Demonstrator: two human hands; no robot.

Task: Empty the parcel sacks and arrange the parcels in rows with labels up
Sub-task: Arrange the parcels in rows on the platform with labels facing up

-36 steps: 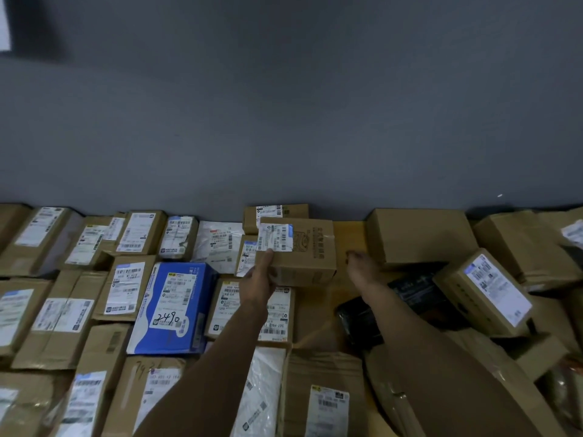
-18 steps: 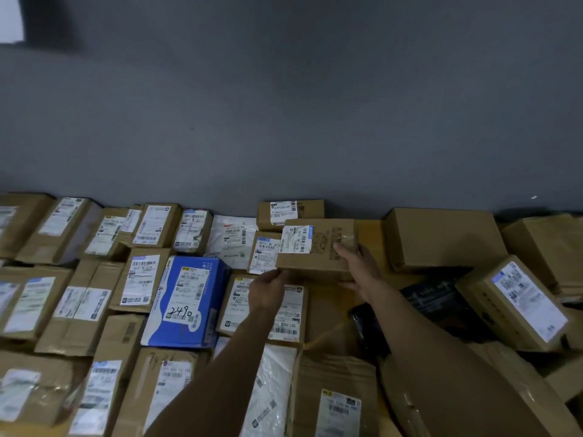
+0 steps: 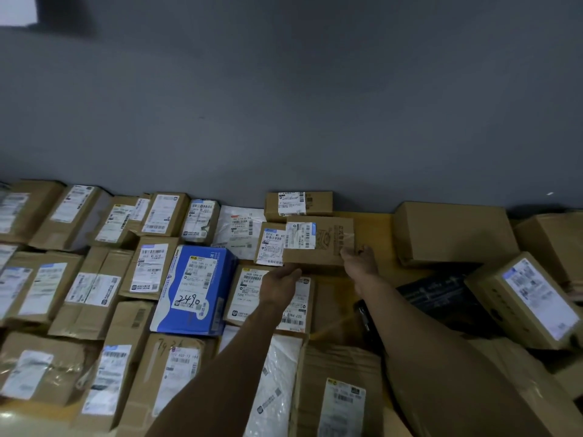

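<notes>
A small brown cardboard box (image 3: pixel 328 247) with a white label facing up sits low in the second row from the grey wall, partly over a labelled box (image 3: pixel 268 244). My left hand (image 3: pixel 280 280) holds its near left corner. At the box's right end, my right hand (image 3: pixel 359 258) grips it. Rows of labelled parcels fill the left side, among them a blue box (image 3: pixel 195 288) marked 2490 and a white mailer (image 3: pixel 241 230). No sack is visible.
Unsorted cartons lie in a pile on the right: a plain brown box (image 3: pixel 451 231), a tilted labelled box (image 3: pixel 530 298) and a black item (image 3: pixel 435 298). Bare tabletop (image 3: pixel 372 228) shows right of the held box. The grey wall (image 3: pixel 284 121) closes the far side.
The small box has moved away from me and down into the second row. My right hand, free one second ago, has taken hold of its right end.
</notes>
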